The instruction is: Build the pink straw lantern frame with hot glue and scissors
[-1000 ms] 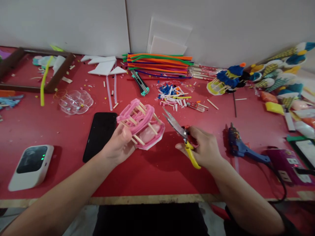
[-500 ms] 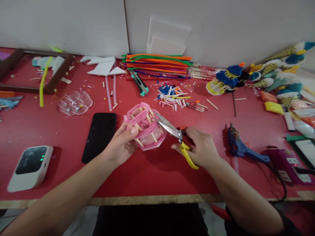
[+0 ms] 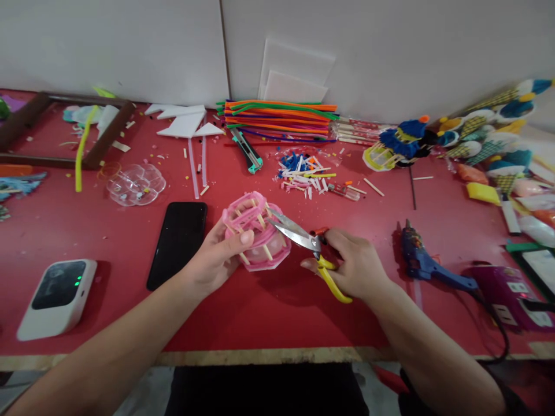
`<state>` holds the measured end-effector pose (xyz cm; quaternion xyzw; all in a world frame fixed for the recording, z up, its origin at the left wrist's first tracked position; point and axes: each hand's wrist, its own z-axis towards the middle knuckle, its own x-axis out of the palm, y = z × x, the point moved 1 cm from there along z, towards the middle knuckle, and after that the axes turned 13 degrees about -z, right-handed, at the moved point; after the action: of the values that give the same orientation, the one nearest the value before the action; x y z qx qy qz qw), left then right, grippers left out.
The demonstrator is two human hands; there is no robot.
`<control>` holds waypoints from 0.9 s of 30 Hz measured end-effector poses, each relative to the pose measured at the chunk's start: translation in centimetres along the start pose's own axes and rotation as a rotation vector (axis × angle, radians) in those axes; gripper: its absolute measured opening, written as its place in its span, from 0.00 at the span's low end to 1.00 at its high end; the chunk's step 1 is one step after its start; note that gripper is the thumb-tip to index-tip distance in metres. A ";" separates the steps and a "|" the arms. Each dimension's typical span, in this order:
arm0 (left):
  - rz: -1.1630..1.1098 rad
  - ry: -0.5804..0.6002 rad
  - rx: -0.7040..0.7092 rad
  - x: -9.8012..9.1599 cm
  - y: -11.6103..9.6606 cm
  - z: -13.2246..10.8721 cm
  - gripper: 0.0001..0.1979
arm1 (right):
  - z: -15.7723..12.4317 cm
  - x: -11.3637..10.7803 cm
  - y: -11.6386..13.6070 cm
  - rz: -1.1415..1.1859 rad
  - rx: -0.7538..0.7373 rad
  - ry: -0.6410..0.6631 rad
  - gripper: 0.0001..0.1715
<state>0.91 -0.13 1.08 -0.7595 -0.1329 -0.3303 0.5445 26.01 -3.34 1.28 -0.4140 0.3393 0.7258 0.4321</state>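
My left hand [image 3: 221, 254] grips a small tiered craft model [image 3: 260, 254], built of pink pipe-cleaner rings and short wooden sticks on a pale base. It is held tilted above the red table [image 3: 277, 323]. In my right hand [image 3: 355, 260] is a pair of scissors [image 3: 299, 237] with yellow and orange-red handles. The blades are parted a little, and their tips reach the model's upper right side, among the sticks and pink rings. Whether a blade touches a stick I cannot tell.
Beside my left forearm lie a black phone [image 3: 178, 245] and a white device [image 3: 58, 297]. A blue glue gun [image 3: 427, 260] and purple power strip [image 3: 514, 294] are on the right. Behind the model are stick scraps [image 3: 306, 173], a utility knife [image 3: 247, 151] and pipe cleaners [image 3: 281, 120].
The pink model has turned a little in my left hand, showing its top ring more. The scissors stay at its right side, tips shifted slightly left. The whole view has moved slightly.
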 end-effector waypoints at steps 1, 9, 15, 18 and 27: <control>0.002 -0.006 0.005 0.0 0.0 0.0 0.27 | 0.0 -0.1 0.0 -0.006 0.001 -0.010 0.29; 0.124 -0.007 0.206 0.6 -0.1 0.0 0.35 | 0.1 -0.5 0.0 -0.037 0.035 -0.065 0.28; 0.527 0.090 0.607 -0.2 -0.3 0.3 0.35 | 0.1 -0.7 -0.2 -0.033 0.040 -0.079 0.28; 0.760 0.146 0.877 -0.6 -0.4 0.6 0.39 | 0.2 -0.9 -0.2 -0.027 0.007 -0.098 0.28; 1.017 0.059 0.992 -0.4 -0.5 0.2 0.31 | 0.1 -1.1 -0.2 -0.061 -0.008 -0.102 0.27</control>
<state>0.39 0.27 1.16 -0.3805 0.1183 0.0439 0.9161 26.50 -3.54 2.28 -0.3884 0.3014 0.7338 0.4690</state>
